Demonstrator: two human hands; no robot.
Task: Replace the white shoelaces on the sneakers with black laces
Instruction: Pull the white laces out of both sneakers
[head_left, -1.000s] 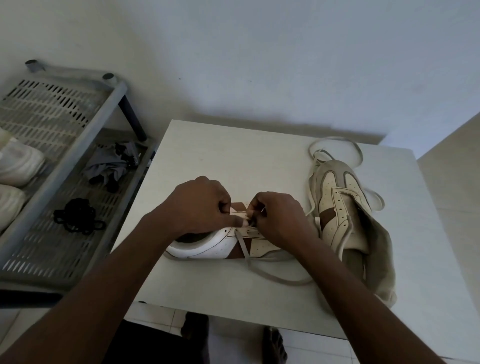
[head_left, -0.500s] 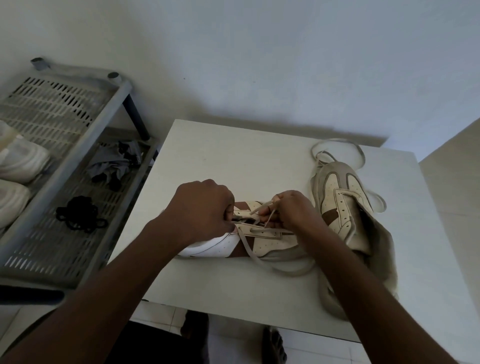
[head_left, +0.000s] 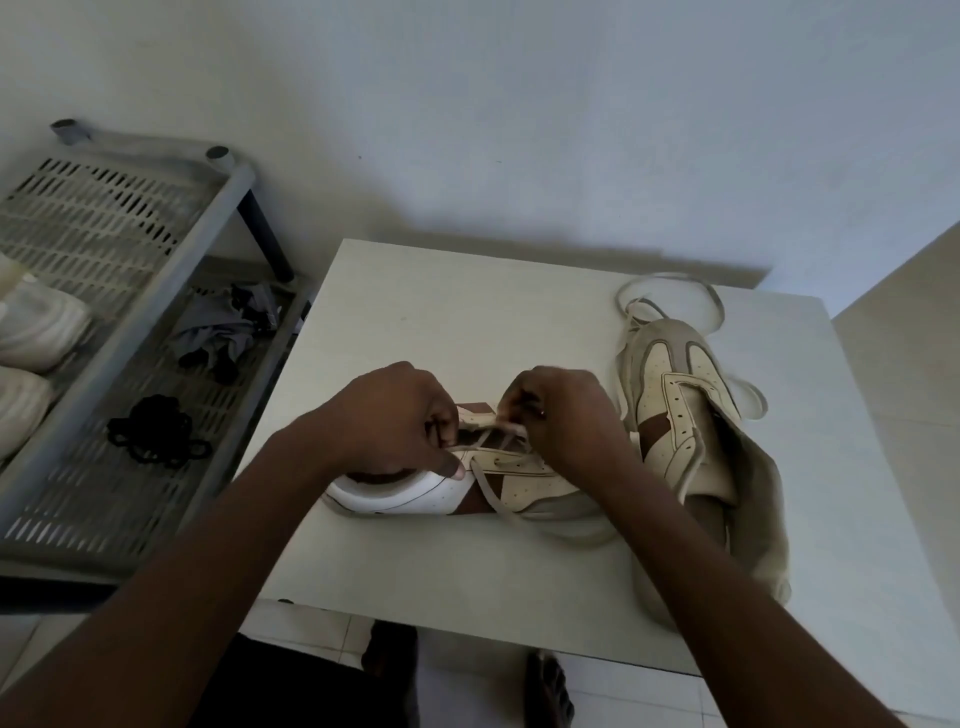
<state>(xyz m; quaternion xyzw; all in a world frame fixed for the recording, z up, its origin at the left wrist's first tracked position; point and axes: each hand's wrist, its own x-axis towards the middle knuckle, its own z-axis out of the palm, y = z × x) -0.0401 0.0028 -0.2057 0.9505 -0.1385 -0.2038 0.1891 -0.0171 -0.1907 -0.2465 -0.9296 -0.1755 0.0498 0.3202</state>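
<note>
Seemingly left hand (head_left: 395, 418) and right hand (head_left: 563, 415) pinch a flat lace (head_left: 488, 486).

Two sneakers are set on the table (head_left: 467, 332): one (head_left: 519, 475) near centre, the other (head_left: 680, 410) right. A rack (head_left: 156, 291) stands left.

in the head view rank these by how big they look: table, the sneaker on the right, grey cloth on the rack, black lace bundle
1. table
2. right sneaker
3. grey cloth and black lace bundle: they look about alike, so no ranking between them
</note>
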